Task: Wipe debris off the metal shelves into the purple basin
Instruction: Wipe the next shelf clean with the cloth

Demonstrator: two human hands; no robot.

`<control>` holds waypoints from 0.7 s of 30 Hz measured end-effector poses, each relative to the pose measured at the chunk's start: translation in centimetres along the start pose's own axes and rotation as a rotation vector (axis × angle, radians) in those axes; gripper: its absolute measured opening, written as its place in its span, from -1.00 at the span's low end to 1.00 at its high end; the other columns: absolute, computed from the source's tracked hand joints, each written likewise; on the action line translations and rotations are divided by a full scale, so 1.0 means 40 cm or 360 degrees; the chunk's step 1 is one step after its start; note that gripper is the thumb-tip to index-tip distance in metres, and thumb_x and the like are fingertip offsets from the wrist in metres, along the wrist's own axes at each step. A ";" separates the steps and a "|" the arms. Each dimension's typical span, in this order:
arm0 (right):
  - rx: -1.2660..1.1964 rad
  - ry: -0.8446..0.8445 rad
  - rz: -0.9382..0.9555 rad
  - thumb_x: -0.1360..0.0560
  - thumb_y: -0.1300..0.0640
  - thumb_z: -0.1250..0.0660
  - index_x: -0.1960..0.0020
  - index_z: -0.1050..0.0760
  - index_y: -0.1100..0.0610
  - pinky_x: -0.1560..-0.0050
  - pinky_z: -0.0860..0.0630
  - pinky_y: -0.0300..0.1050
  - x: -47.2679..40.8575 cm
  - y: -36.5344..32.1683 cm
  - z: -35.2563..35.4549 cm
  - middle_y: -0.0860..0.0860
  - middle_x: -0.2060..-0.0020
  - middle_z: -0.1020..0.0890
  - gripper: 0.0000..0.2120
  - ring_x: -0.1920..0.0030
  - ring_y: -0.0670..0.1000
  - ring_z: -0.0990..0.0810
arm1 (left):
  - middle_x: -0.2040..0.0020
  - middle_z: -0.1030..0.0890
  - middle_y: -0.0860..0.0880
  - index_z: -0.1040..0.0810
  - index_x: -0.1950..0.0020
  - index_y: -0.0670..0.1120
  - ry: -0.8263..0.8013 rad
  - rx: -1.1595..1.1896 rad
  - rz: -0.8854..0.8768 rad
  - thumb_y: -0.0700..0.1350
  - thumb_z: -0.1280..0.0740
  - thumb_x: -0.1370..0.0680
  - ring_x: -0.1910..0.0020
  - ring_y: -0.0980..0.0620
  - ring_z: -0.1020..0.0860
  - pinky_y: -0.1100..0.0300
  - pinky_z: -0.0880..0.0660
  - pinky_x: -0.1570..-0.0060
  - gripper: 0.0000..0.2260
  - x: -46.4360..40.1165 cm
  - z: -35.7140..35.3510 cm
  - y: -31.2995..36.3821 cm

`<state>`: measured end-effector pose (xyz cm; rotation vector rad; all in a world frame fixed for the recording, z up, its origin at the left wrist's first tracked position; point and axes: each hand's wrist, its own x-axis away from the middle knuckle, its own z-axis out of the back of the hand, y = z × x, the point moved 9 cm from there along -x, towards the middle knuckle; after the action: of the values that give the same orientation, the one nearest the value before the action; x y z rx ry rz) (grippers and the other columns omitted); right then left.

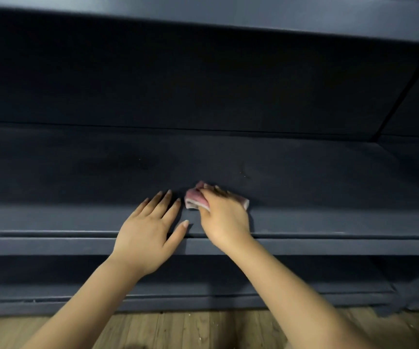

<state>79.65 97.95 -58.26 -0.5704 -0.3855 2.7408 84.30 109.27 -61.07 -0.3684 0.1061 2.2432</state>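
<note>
The metal shelves [304,217] are dark blue-grey, and three levels can be counted: one low near the wooden floor [203,331], one in the middle where the hands work, and one above at the top edge. Two bare forearms reach in from below. The left hand [148,235] lies flat on the front of the middle shelf, its fingers spread and holding nothing. Just beside it, the right hand [224,217] presses one folded pink cloth [194,199] onto the same shelf, fingers together on top of it. Behind the cloth a few small crumbs [243,172] lie on the shelf surface.
</note>
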 end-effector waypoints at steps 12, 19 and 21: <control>0.0082 -0.0204 -0.0819 -0.63 0.03 -0.02 -0.46 -0.23 0.03 -0.26 -0.32 -0.05 -0.055 0.441 0.108 0.07 -0.42 -0.34 -0.60 -0.39 0.12 -0.34 | -0.20 -0.59 -0.21 -0.58 -0.21 -0.25 -0.0037 -0.0062 -0.0075 0.25 0.17 -0.62 -0.20 -0.16 -0.57 -0.03 -0.40 -0.24 -0.27 -0.043 0.000 0.007; 0.0104 -0.0210 -0.0460 -0.59 0.06 -0.11 -0.39 -0.30 -0.04 -0.24 -0.31 -0.14 -0.132 0.273 0.030 0.04 -0.34 -0.45 -0.63 -0.33 0.10 -0.40 | -0.22 -0.58 -0.22 -0.57 -0.22 -0.28 -0.0114 -0.0050 -0.0089 0.26 0.15 -0.61 -0.19 -0.16 -0.57 -0.06 -0.41 -0.19 -0.26 -0.045 -0.017 0.003; 0.0036 -0.0266 -0.0305 -0.60 0.08 -0.13 -0.39 -0.30 -0.05 -0.22 -0.30 -0.18 -0.138 0.174 -0.009 0.02 -0.34 -0.44 -0.63 -0.33 0.08 -0.40 | -0.21 -0.58 -0.22 -0.57 -0.21 -0.28 -0.0147 -0.0053 -0.0102 0.26 0.15 -0.61 -0.19 -0.16 -0.57 -0.08 -0.44 -0.18 -0.26 -0.046 -0.017 0.005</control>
<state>82.87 89.70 -58.93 -0.2827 -0.4249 2.6109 85.43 107.64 -61.18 -0.2818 0.0081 2.1966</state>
